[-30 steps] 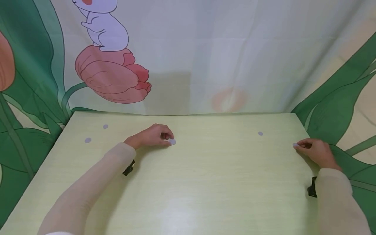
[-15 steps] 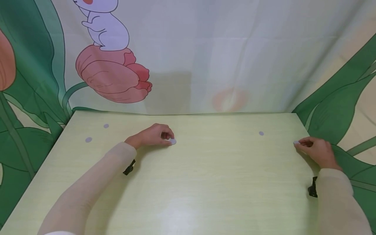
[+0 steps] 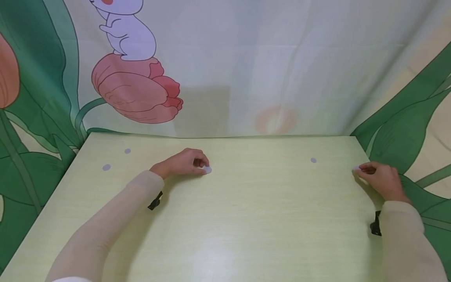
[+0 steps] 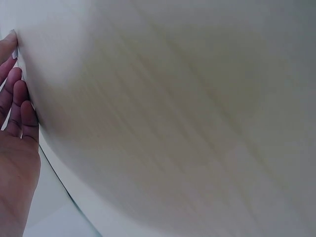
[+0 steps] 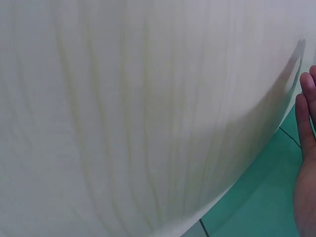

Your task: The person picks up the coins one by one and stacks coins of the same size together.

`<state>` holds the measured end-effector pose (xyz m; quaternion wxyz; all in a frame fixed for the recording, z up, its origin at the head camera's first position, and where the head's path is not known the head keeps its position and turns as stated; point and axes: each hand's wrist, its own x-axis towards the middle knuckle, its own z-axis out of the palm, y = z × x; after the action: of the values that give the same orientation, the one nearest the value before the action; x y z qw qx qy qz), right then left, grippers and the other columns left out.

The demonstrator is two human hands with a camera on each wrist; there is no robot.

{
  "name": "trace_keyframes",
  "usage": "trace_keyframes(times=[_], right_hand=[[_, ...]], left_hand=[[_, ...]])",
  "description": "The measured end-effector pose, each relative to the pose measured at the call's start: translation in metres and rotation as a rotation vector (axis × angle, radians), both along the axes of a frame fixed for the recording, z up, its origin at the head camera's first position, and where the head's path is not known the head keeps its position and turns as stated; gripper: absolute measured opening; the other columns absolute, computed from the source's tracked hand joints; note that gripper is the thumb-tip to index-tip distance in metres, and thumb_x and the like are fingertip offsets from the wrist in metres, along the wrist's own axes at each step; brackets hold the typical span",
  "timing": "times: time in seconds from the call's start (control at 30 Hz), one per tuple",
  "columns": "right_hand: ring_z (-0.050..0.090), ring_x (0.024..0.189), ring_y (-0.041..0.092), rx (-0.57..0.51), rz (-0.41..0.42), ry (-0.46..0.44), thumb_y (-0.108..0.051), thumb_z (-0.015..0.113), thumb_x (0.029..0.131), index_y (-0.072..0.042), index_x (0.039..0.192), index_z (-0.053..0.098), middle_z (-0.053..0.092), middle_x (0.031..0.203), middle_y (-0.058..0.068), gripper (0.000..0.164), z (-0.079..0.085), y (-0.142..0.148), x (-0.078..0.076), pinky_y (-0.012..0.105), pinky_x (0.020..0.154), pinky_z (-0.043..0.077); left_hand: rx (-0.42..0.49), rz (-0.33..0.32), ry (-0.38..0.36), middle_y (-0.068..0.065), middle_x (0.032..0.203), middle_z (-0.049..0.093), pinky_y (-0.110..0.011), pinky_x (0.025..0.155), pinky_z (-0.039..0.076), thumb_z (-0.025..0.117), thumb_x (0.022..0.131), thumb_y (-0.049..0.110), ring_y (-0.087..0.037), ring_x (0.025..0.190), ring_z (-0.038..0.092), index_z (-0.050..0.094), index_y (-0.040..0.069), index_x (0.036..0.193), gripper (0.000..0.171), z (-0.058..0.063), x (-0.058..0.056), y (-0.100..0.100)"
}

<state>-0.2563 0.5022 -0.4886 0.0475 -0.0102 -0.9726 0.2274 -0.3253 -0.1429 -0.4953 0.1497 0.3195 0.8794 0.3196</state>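
Observation:
Thumb and fingers of my left hand (image 3: 181,161) pinch a small pale round disc (image 3: 208,169) at the middle-left of the table's far half. At the right edge, my right hand (image 3: 382,181) pinches another small pale disc (image 3: 356,168), partly covered by the fingertips. Only a grey sliver by the fingertips of the left hand (image 4: 17,158) shows in the left wrist view. The right wrist view catches just part of the right hand (image 5: 305,163), its disc hidden there.
Two flat lilac discs lie at the far left of the light wooden table (image 3: 246,219), a nearer disc (image 3: 106,167) and a farther disc (image 3: 127,150). A third disc (image 3: 313,160) lies left of the right hand. A printed curtain (image 3: 239,70) hangs behind.
My right hand has shifted slightly away from me, with its disc moving along. The left hand holds its place and its disc. The head view has drifted a little.

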Motion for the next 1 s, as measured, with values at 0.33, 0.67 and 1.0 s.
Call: trace_keyframes(times=[0.33,0.67,1.0], right_hand=[[0.063,0.098,0.036,-0.007,0.022,-0.009,-0.042,0.067,0.098,0.000,0.114,0.069,0.071,0.108,0.022,0.046,0.004,-0.006,-0.003,0.039,0.076,0.048],[0.065,0.097,0.034,0.029,0.093,-0.002,-0.041,0.069,0.097,0.000,0.114,0.070,0.073,0.105,0.018,0.044,0.006,-0.016,-0.009,0.039,0.080,0.048],[0.065,0.101,0.037,0.043,0.137,-0.002,-0.037,0.069,0.097,0.000,0.114,0.070,0.073,0.107,0.019,0.041,0.010,-0.031,-0.009,0.049,0.084,0.049]], left_hand=[[0.000,0.017,-0.023,-0.002,0.097,0.062,-0.032,0.082,0.048,0.080,0.089,0.018,-0.019,0.092,0.055,0.074,0.011,0.106,0.019,0.001,0.000,0.000],[0.010,0.025,-0.026,-0.003,0.097,0.062,-0.033,0.082,0.049,0.080,0.089,0.018,-0.020,0.092,0.055,0.074,0.012,0.105,0.019,0.001,0.000,0.000],[0.006,0.024,-0.028,-0.003,0.097,0.062,-0.032,0.083,0.048,0.080,0.089,0.018,-0.019,0.092,0.055,0.073,0.012,0.106,0.019,0.001,0.002,0.001]])
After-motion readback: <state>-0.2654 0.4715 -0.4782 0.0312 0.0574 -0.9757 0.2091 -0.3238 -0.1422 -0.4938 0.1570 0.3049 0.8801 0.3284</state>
